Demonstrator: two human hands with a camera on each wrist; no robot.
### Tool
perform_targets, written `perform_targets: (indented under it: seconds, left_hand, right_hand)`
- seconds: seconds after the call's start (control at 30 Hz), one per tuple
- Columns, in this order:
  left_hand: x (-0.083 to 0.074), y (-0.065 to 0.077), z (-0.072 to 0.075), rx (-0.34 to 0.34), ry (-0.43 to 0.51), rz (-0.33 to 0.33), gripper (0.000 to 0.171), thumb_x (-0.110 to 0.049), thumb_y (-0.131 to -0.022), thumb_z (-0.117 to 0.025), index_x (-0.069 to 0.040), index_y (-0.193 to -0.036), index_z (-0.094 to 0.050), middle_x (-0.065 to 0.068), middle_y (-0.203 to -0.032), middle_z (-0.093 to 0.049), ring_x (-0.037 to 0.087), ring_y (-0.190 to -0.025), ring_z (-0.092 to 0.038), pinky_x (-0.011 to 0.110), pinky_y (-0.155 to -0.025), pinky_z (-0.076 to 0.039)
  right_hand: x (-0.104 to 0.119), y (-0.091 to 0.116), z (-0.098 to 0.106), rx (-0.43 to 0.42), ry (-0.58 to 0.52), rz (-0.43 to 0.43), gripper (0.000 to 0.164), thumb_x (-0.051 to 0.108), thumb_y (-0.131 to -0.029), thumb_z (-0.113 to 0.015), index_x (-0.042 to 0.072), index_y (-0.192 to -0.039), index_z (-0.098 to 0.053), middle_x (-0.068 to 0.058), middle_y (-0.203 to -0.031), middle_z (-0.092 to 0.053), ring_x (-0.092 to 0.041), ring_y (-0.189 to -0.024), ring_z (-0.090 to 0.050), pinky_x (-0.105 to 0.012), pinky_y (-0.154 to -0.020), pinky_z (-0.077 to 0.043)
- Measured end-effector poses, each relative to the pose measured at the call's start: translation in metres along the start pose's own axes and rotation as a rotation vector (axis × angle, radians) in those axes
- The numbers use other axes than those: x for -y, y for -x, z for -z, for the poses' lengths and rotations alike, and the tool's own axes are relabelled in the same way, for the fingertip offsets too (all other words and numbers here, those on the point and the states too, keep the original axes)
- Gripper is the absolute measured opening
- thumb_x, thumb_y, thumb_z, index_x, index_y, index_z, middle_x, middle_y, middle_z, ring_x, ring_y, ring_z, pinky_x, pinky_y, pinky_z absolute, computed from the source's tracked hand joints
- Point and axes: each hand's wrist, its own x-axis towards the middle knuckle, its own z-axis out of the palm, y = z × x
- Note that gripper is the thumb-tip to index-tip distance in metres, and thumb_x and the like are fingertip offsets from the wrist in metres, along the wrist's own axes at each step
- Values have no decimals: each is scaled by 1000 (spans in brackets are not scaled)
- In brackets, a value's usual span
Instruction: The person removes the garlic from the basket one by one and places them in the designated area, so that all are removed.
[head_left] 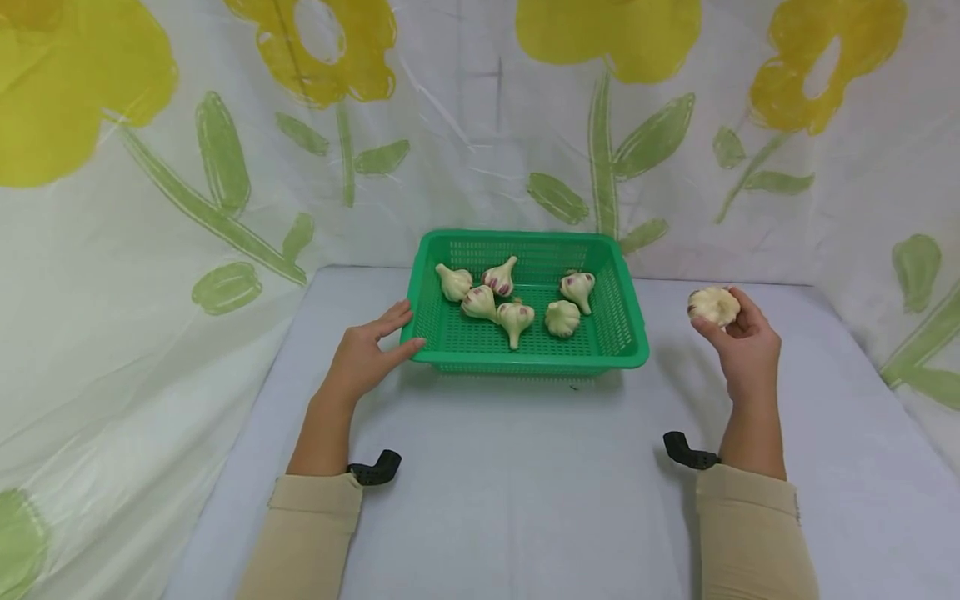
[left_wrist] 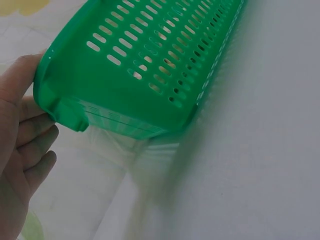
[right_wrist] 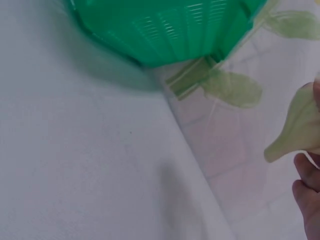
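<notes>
At the front left corner of a green plastic basket [head_left: 525,360], my left hand [head_left: 360,354] touches the rim with thumb and fingers spread. In the left wrist view, the fingers [left_wrist: 37,142] lie beside the basket's slotted wall [left_wrist: 120,85]. My right hand [head_left: 750,358] holds a garlic bulb [head_left: 714,307] between thumb and fingers, raised over the table right of the basket. Its root end faces the head camera, and its stem [right_wrist: 280,147] shows in the right wrist view. Several garlic bulbs [head_left: 516,318] with purple streaks lie in the basket, most of them toward its left side.
A white cloth [head_left: 525,483] covers the table under the basket. Behind it hangs a pale sheet [head_left: 465,125] printed with yellow flowers and green leaves. A small dark scrap [head_left: 574,387] lies just in front of the basket.
</notes>
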Motion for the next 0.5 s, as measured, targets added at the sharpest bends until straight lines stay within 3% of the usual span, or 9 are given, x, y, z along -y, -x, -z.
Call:
perform_targets:
  seconds: [0.23, 0.5]
  left_hand:
    - [0, -1, 1, 12, -9, 3, 64, -47, -89, -71, -12, -141, -55, -3, -150, -47, 19, -140, -44, 47, -111, -40]
    - [-1, -1, 1, 13, -4, 10, 64, -45, -89, -71, -11, -141, -55, -2, -150, -47, 20, -140, -44, 48, -111, -40]
  right_hand:
    - [-10, -2, 3, -1, 44, -22, 81, 10, -77, -84, 21, -148, -46, 1, -153, -44, -8, -141, -39, -15, -110, -33]
    - [-20, -6, 5, 8, 157, -60, 85, 12, -83, -80, 22, -154, -35, 2, -160, -32, -8, -147, -29, -20, -117, -23]
